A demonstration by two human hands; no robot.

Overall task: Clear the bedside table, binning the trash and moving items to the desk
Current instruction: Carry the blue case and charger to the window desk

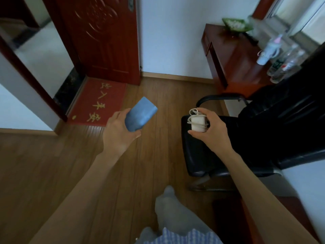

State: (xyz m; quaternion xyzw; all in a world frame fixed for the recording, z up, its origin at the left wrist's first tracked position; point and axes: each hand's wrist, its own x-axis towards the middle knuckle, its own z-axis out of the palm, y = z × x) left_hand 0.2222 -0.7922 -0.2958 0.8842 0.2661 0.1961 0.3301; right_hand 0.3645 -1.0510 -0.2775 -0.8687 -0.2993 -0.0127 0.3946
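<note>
My left hand (pixel 118 132) grips a blue rectangular pack (pixel 140 115), held out over the wooden floor. My right hand (pixel 211 131) holds a white charger with its cord wound around it (pixel 197 121), just above the seat of a black office chair (pixel 263 131). The reddish-brown desk (pixel 228 55) stands at the upper right against the white wall, beyond the chair. The bedside table is not in view.
On the desk stand several clear bottles (pixel 284 66), a pale baby bottle (pixel 269 50) and a green dish (pixel 236 24). A dark red door (pixel 103 36) stands open at the upper left, with a red doormat (pixel 98 101) in front. My leg (pixel 170 208) is below.
</note>
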